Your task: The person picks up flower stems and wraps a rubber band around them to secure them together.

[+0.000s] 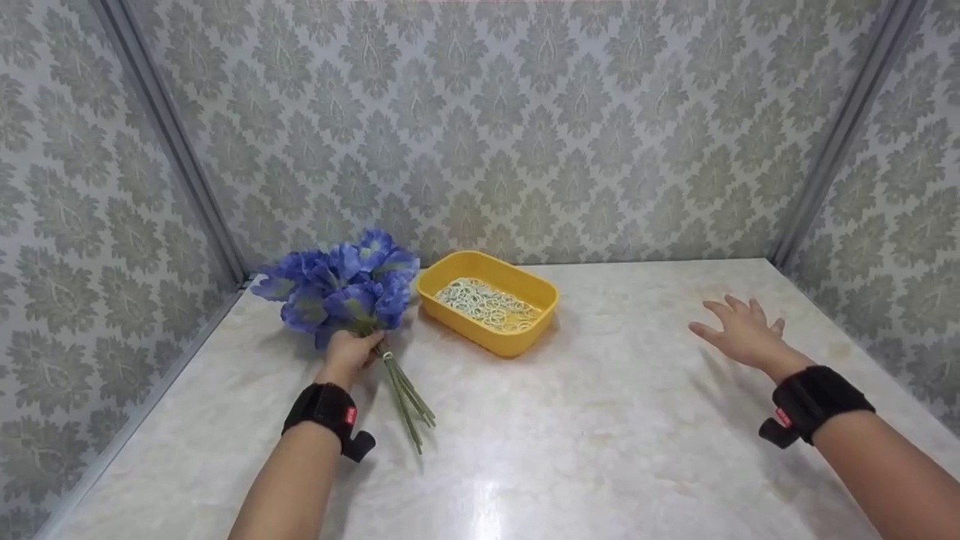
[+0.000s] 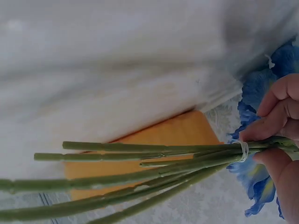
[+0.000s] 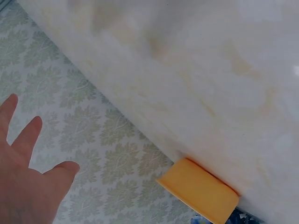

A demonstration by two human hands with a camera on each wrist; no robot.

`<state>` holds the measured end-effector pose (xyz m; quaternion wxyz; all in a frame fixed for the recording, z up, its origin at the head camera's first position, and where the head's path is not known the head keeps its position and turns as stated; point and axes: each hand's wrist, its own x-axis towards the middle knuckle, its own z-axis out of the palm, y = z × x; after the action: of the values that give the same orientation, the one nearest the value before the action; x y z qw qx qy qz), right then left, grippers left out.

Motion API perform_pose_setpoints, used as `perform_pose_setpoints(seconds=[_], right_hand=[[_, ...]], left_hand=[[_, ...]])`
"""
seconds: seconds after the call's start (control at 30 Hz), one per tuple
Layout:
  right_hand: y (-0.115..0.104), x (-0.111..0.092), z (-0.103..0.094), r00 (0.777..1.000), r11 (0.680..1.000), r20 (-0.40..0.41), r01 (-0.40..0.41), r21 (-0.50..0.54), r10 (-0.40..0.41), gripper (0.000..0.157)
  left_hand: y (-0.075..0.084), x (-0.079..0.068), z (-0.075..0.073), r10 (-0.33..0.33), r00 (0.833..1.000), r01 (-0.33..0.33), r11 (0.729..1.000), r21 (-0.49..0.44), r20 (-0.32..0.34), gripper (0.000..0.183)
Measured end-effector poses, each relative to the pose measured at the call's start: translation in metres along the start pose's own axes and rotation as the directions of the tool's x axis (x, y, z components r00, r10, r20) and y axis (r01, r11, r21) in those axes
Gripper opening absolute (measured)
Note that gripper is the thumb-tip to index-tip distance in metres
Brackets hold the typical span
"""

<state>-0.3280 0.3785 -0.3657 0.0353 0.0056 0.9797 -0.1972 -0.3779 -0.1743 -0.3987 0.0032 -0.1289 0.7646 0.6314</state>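
Note:
A bunch of blue artificial flowers (image 1: pixel 341 285) lies toward the left of the table, blooms pointing to the back wall. My left hand (image 1: pixel 351 354) grips its green stems (image 2: pixel 187 172) just under the blooms. Around the stems, close to the fingers, runs a pale rubber band (image 2: pixel 244 151). Past the band the stem ends fan out. On the right side my right hand (image 1: pixel 742 334) is held over the table with its fingers spread, holding nothing. Between the hands, nearer the left one, stands a yellow tray (image 1: pixel 480 335) with many pale rubber bands (image 1: pixel 487 304) inside.
The marble-patterned table (image 1: pixel 600 442) is bounded by patterned wall panels (image 1: pixel 495 135) at the back and both sides. Grey metal posts (image 1: pixel 172 142) stand at the rear corners. The yellow tray sits close to the back wall, beside the blooms.

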Motion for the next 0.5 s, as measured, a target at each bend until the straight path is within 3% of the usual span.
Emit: perform_pose_setpoints(seconds=[0.17, 0.3, 0.4, 0.5], right_hand=[[-0.005, -0.001, 0.005, 1.000, 1.000, 0.015, 0.013, -0.021, -0.013, 0.081], [-0.008, 0.001, 0.010, 1.000, 1.000, 0.018, 0.019, -0.024, -0.018, 0.078], [-0.010, 0.005, 0.013, 0.999, 0.999, 0.022, 0.031, -0.027, -0.030, 0.078], [-0.012, 0.008, 0.015, 0.999, 0.998, 0.026, 0.042, -0.038, -0.041, 0.078]], left_hand=[[-0.004, -0.003, 0.003, -0.076, 0.997, 0.075, 0.994, 0.074, 0.012, 0.019], [0.000, -0.006, 0.004, -0.099, 0.995, 0.092, 0.977, 0.193, 0.028, 0.041], [0.004, -0.008, 0.002, -0.102, 0.994, 0.084, 0.939, 0.333, 0.037, 0.048], [0.006, -0.009, -0.002, -0.073, 0.997, 0.048, 0.872, 0.487, 0.034, 0.042]])
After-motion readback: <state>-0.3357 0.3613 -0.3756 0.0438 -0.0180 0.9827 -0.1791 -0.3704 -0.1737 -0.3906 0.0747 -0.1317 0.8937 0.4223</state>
